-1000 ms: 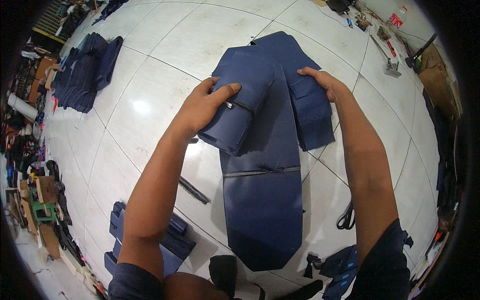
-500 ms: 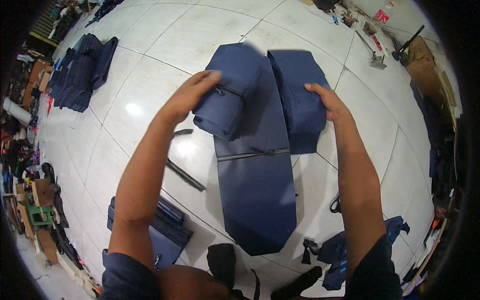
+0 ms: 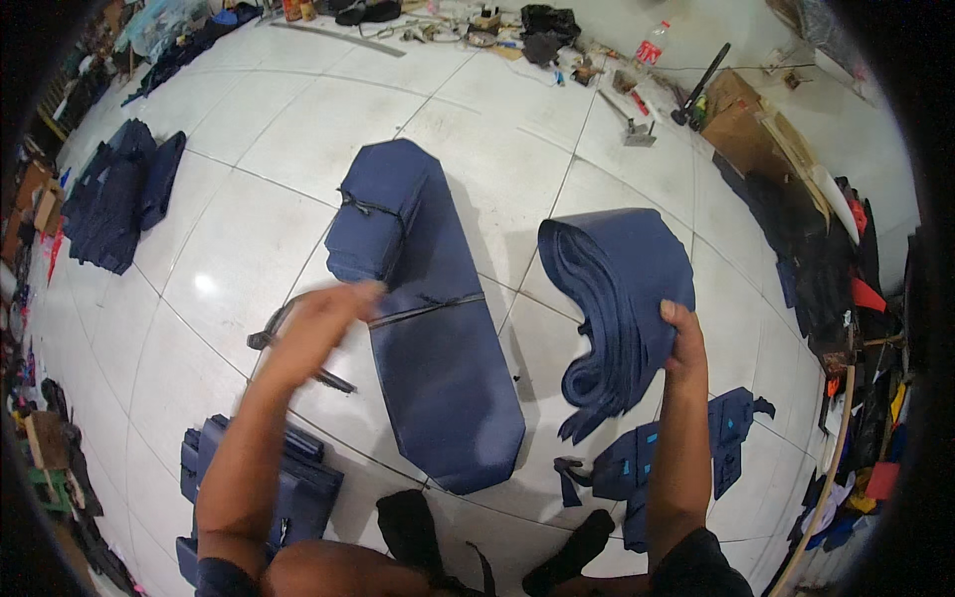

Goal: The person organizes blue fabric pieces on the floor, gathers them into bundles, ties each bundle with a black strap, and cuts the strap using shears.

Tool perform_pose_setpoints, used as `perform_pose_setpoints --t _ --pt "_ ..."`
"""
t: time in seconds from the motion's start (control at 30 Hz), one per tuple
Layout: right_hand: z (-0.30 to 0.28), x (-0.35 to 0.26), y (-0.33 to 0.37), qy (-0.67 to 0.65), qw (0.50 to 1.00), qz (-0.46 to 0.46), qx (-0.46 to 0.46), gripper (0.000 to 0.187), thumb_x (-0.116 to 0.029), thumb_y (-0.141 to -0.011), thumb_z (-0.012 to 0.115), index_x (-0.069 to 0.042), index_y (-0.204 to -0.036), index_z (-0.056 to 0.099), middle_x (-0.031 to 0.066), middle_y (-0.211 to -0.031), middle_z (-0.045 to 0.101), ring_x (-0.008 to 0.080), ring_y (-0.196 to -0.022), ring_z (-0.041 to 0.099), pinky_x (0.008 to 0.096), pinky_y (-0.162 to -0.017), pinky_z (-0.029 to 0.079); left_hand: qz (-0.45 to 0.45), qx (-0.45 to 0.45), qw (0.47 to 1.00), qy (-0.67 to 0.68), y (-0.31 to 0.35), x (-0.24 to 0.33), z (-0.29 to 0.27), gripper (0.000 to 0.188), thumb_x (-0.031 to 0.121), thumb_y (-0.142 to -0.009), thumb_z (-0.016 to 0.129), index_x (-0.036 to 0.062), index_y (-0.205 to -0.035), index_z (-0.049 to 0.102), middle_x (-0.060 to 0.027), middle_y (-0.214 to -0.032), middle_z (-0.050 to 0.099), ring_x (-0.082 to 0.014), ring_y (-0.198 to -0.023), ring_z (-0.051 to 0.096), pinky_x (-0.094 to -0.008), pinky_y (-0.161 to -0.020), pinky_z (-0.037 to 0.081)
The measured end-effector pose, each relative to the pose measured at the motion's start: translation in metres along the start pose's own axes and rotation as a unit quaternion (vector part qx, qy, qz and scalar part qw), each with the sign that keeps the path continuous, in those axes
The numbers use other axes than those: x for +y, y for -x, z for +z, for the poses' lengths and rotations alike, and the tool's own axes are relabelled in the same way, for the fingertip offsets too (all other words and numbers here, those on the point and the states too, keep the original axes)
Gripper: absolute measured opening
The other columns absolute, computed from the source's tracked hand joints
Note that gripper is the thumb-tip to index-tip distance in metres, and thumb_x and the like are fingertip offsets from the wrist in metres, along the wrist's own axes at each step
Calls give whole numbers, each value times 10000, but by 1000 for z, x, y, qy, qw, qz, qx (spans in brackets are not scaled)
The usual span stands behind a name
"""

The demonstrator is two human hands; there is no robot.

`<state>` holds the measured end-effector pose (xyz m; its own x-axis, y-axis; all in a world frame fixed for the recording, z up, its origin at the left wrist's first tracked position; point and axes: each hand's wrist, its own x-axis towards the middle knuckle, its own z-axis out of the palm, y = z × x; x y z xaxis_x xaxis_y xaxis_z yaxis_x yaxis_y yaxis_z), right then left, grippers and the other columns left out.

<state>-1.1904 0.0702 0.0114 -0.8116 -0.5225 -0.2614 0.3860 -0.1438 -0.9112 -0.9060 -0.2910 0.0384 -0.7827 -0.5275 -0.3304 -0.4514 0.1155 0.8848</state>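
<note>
My right hand (image 3: pixel 686 336) grips the right edge of a thick stack of navy fabric panels (image 3: pixel 642 269), thumb on its face. The stack is lifted and droops, its many layers curling along the left side. My left hand (image 3: pixel 328 323), smeared by motion, hovers beside a long navy fabric bundle (image 3: pixel 438 398) with pointed corners, tied across with a dark strip (image 3: pixel 428 309). On the far end of that bundle rests a smaller tied navy bundle (image 3: pixel 368 234). Black strips (image 3: pixel 336 381) lie on the floor by my left hand; its fingers are too blurred to read.
More folded navy fabric (image 3: pixel 308 488) lies at the near left, and a dark pile (image 3: pixel 114 204) farther left. Navy pieces with light-blue marks (image 3: pixel 637 463) sit near my right forearm. Clutter, a bottle (image 3: pixel 652 45) and cardboard (image 3: pixel 741 119) line the walls. My feet in black socks (image 3: pixel 408 527) are near.
My right hand has carried the navy stack right and nearer, away from the long bundle. The left hand has let go of the small tied bundle and drawn back nearer to me. The view has shifted.
</note>
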Motion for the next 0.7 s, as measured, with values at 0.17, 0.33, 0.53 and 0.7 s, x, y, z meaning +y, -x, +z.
perform_pose_setpoints --t 0.17,0.33,0.53,0.7 --pt "57 -27 64 14 995 -10 -94 889 -192 -646 810 42 -1405 410 194 -1261 591 330 -1110 621 447 -961 511 -113 -353 911 181 14 42 105 937 798 -891 250 48 -1414 457 -231 -1360 515 -362 -1301 471 -514 -1090 358" --pt "102 -19 108 214 964 80 -135 1024 -362 -677 891 83 -1414 338 225 -1240 596 326 -1130 603 448 -1018 453 -41 -280 828 484 42 61 138 913 694 -884 501 23 -1473 311 -195 -1486 386 -365 -1341 420 -551 -1135 281" --pt "105 22 135 282 934 -1 -221 829 -337 -791 807 11 -1412 384 253 -1344 507 318 -1238 525 425 -1042 430 -58 -192 877 437 59 49 131 577 257 -816 727 -4 -1280 503 -157 -1162 602 -267 -1037 615 -411 -944 492" --pt "77 13 102 215 931 -110 -275 703 -478 -842 718 25 -1293 525 157 -1306 540 281 -1206 509 423 -1035 397 22 -182 909 373 84 52 105 628 216 -789 762 -14 -1299 477 -153 -1165 604 -263 -1052 615 -401 -948 488"
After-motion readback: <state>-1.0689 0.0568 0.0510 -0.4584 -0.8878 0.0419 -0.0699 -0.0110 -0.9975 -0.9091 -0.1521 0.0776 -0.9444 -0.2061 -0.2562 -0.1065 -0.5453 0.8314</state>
